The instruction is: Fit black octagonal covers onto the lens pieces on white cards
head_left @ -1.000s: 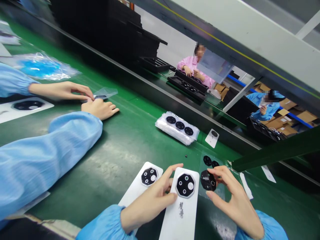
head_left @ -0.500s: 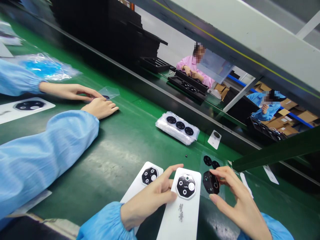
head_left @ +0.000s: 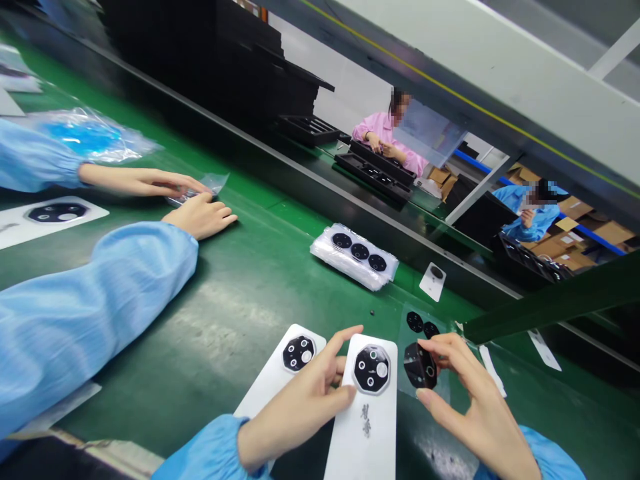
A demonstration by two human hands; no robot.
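My left hand (head_left: 303, 407) is closed on a white phone back panel (head_left: 367, 440), thumb on its near edge. The panel carries dark lettering and a black octagonal camera area with several round openings. Between thumb and fingertips, my right hand (head_left: 473, 393) pinches a black camera lens cover (head_left: 419, 365), tilted and just right of the panel, apart from it. Below and behind that hand lies a clear film sheet (head_left: 407, 389) with more black covers (head_left: 415, 322). A second white panel (head_left: 270, 373) lies on the bench, partly hidden by my left hand.
A plastic-wrapped stack (head_left: 353, 257) of lens cover sheets sits mid-bench. Co-worker hands (head_left: 200, 217) work at left beside another white panel (head_left: 85, 217) and a plastic bag (head_left: 95, 137). Beyond runs a conveyor with a small white panel (head_left: 434, 283). A green beam (head_left: 560, 307) crosses at right.
The panel in my left hand has turned slightly more upright. The lens cover in my right hand has tilted differently. On the conveyor, a white panel has moved right; the co-worker's film has shifted.
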